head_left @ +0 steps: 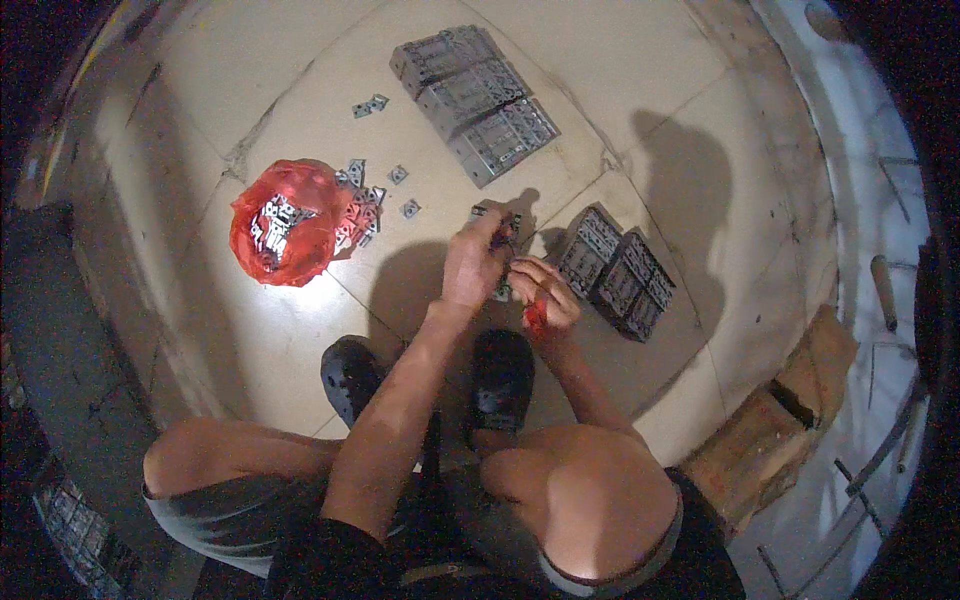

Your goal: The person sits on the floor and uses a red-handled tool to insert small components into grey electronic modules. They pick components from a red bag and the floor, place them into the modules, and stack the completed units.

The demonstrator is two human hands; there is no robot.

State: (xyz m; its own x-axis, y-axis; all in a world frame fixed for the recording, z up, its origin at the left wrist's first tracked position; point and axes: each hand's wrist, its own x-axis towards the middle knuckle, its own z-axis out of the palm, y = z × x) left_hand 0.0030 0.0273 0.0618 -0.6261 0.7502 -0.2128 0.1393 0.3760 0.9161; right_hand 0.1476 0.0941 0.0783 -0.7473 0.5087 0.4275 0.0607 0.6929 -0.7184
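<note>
My left hand (472, 265) and my right hand (548, 290) are close together above the tiled floor, fingers curled inward. Between them is a small greyish piece (502, 290), mostly hidden by my fingers. Another bit of grey metal (482, 211) shows just beyond my left fingertips. Something red (537, 318) lies against the heel of my right hand. Just right of that hand stand two grey metal blocks (615, 270) with slotted tops, side by side. To the left, a red plastic bag (290, 170) gapes wide, with small metal plates (275, 225) inside it.
Loose small plates (365, 200) spill beside the bag, and a few lie farther off (370, 105). A row of larger grey metal blocks (470, 95) sits at the far side. My black shoes (502, 385) are below my hands. Torn cardboard (760, 450) lies at the right.
</note>
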